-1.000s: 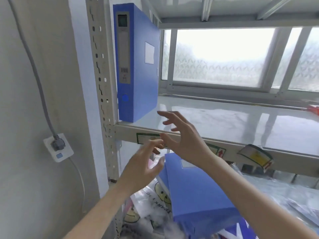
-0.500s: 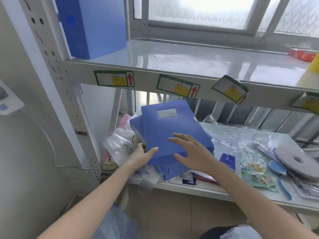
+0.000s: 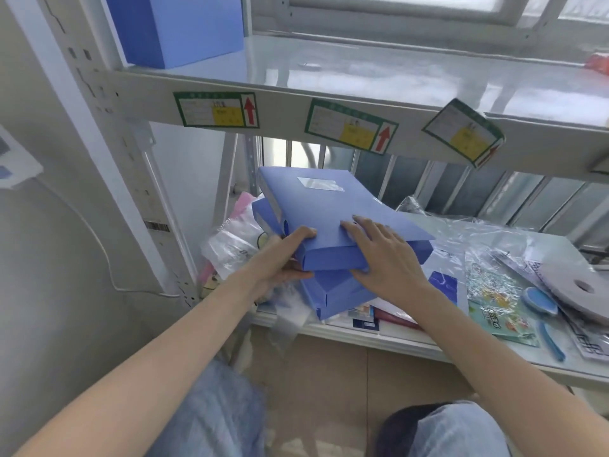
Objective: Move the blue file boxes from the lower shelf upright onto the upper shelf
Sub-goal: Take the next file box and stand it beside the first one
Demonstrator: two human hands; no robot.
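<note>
**Two Boxes Still Down Low**

We have both hands on the top blue box (image 3: 333, 212), which lies flat on the lower shelf (image 3: 379, 338). Our left hand (image 3: 283, 255) wraps the near left corner, at about 9 o'clock on the box, fingers on top and thumb under. Our right hand (image 3: 385, 258) lies across the near edge at about 5 o'clock, fingers spread on the lid and thumb down on the front side. Both grips are closed on this box. It has not gone up yet.

One blue box (image 3: 184, 28) already stands up on the upper shelf (image 3: 362, 67), far at 11 o'clock. We think that one is done. Under the top box lies a second flat box (image 3: 336, 291). So we count two left to move, as far as we can see.

The shelf edge has green stickers (image 3: 216, 109) with yellow patches and red arrows pointing up. The small writing is too blurry to read. The top box has a little clear label pocket (image 3: 320, 185), and we cannot read anything in it.
</note>
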